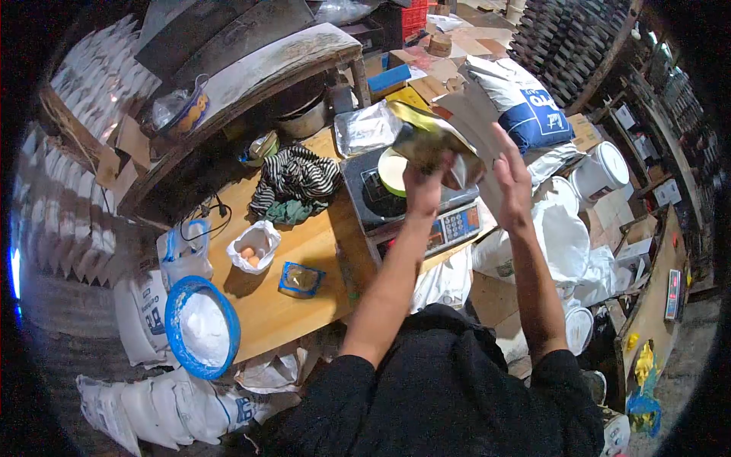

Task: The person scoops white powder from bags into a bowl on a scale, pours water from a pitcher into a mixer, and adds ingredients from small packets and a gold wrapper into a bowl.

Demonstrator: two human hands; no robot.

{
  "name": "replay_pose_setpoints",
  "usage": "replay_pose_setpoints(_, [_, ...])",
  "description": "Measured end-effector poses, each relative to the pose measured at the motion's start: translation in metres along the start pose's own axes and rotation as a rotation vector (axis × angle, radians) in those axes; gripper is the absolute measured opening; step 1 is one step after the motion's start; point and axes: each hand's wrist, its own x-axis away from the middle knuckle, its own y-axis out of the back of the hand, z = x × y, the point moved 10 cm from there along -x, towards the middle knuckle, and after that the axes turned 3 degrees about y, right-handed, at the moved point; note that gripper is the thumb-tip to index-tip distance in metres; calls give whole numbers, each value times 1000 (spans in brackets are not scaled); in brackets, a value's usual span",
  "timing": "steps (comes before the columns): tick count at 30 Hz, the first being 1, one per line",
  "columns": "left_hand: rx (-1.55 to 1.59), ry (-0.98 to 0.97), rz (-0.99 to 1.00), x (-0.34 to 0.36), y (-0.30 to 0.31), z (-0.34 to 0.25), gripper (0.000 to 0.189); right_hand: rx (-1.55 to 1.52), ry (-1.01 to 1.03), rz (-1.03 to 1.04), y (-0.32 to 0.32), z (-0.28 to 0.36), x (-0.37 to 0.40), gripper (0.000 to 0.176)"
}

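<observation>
Above the scale (457, 225), a blurred yellow and silvery packet (435, 137) is in my left hand (423, 186), whose fingers close on its lower edge. My right hand (513, 183) is raised beside a brown cardboard piece (476, 126), with the thumb at its edge and the fingers stretched upward along it. A pale bowl with a green rim (392, 170) sits on the dark scale top, partly hidden behind the packet. Left of the scale lie a striped cloth (297, 177) and a green cloth (293, 212).
On the wooden table (320, 236) are a bag of eggs (253, 247) and a small blue-edged packet (301, 279). A blue basin of white powder (203, 327) stands at the left. White buckets (600, 172) and sacks (525, 107) crowd the right.
</observation>
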Motion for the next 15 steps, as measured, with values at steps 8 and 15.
replay_pose_setpoints(8, [-665, -555, 291, 26, -48, -105, 45, -596, -203, -12, -1, -64, 47, 83])
replay_pose_setpoints(15, [-259, -12, 256, 21, -19, -17, 39, -395, -80, 6, -2, -42, 40, 76])
